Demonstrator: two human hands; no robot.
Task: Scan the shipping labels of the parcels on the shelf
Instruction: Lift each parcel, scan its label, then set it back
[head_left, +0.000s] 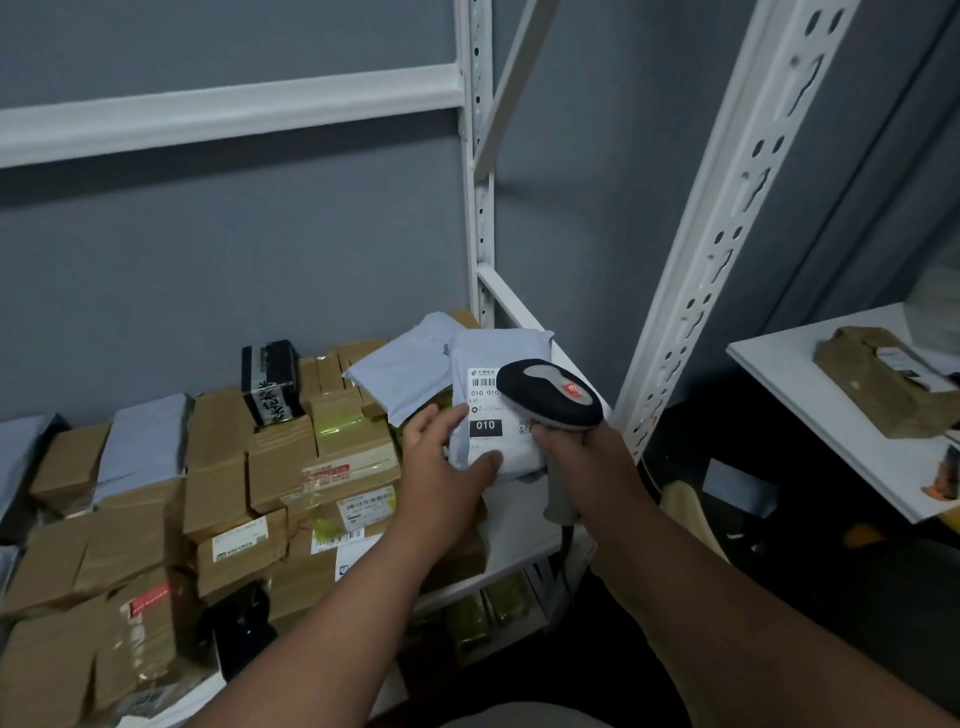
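Observation:
My left hand (441, 467) holds a grey poly-bag parcel (498, 345) upright above the shelf's right end, thumb across the lower part of its white shipping label (485, 410), which reads "010". My right hand (587, 457) grips the handle of a black and grey barcode scanner (550, 392). The scanner's head sits right over the label's right side and hides part of it. Many brown cardboard parcels (218, 483) lie stacked on the white shelf (519, 535), with another grey bag (400, 374) behind the held one.
White slotted shelf uprights (727, 208) rise on the right, close to the scanner. A black printed box (270, 382) stands at the back of the pile. To the far right a white table (831, 415) carries a brown wrapped parcel (872, 379). More packages lie on the lower shelf (483, 613).

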